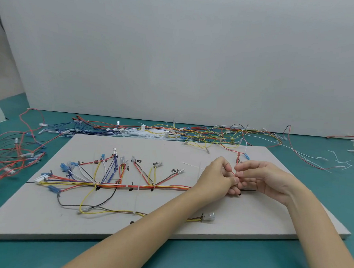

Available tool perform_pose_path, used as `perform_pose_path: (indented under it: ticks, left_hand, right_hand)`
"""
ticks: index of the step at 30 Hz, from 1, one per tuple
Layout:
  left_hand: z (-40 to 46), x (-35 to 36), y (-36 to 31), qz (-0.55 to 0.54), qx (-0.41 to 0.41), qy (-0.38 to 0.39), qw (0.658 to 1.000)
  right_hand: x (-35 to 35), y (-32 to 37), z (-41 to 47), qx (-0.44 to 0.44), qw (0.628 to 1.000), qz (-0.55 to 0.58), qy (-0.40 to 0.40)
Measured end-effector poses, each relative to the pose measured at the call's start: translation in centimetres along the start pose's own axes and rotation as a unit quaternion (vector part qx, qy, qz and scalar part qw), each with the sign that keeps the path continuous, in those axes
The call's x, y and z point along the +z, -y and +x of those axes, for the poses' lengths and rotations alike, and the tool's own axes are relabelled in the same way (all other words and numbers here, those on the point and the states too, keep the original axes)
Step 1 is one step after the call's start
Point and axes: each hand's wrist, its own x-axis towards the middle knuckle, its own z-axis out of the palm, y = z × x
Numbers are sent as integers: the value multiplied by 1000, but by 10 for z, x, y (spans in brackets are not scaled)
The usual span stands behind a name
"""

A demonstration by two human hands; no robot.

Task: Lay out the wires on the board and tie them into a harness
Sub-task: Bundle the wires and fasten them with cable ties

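Item: flat grey rectangular layout board on the teal bench, carrying a part-built harness of red, yellow, blue, white and black insulated wires.

Left hand — fingers curled, thumb and forefinger pinching a thin red wire; the lower fingers rest on the trunk's right end. Right hand — fingertips pressed together on the same red wire, just right of the left thumb. That wire rises beyond the fingertips to a red terminal, beside a blue one.

The trunk runs leftward from the fingers, already bound by white plastic cable ties at several points. One loose white tie lies just left of the left knuckles.

Spare wires lie heaped beyond the fingers, off the board.

Handling note: the red wire probably needs laying flush against the trunk; keep it taut between both pinches, then tie it in.
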Motion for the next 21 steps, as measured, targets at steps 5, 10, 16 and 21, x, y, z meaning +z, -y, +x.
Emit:
perform_pose_path:
  ticks: [5,10,16,21]
  left_hand:
    - [-1,1,0,-1,0,-1,1000]
    - [-1,0,0,-3,5,-5,1000]
    - [-3,-1,1,-7,13,-19,1000]
    - [-6,-1,-2,-7,15,-13,1000]
  right_hand:
    - [1,1,-2,-1,1000,-6,10]
    - [1,1,-3,0,1000,-2,13]
    - [2,1,-4,-8,1000,-19,11]
    - [3,1,-5,-6,1000,-20,9]
